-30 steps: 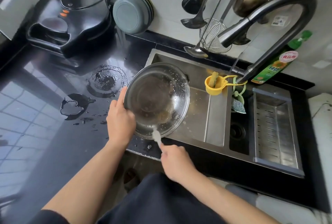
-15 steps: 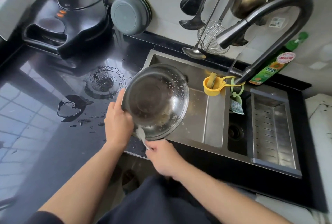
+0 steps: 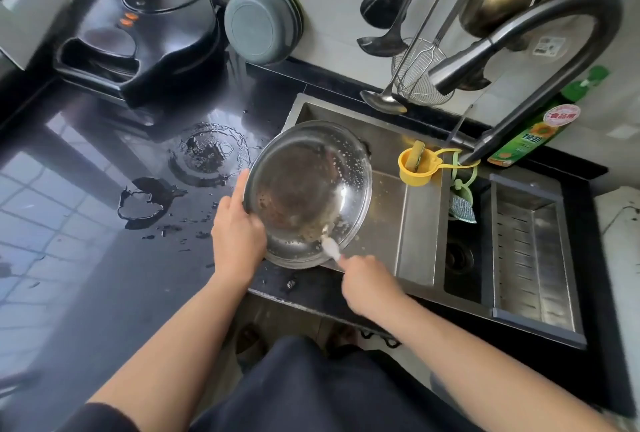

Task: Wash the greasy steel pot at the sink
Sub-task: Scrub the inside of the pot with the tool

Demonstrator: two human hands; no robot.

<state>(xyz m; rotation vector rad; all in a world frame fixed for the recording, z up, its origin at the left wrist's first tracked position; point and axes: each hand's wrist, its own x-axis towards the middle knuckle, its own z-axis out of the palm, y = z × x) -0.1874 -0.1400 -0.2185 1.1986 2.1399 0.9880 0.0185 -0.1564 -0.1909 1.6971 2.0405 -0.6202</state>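
The round steel pot [image 3: 308,189] is tilted toward me over the left basin of the sink [image 3: 388,196], its inside brown with grease and beaded with drops. My left hand [image 3: 237,230] grips its left rim, thumb along the edge. My right hand [image 3: 369,284] holds a white brush [image 3: 329,246] whose head touches the lower inside wall of the pot. Most of the handle is hidden in my fist.
A dark curved faucet [image 3: 519,43] arches over the sink, with a yellow cup [image 3: 417,168] hanging on the divider and a drain rack [image 3: 533,255] at right. A green bottle [image 3: 533,133] stands behind. Wet black counter [image 3: 104,223] at left bears a black electric griddle [image 3: 138,33]. Ladles hang above.
My right hand and the brush have swung from the pot's lower left edge back to the right, along the lower inside wall. My left hand keeps its hold on the rim.
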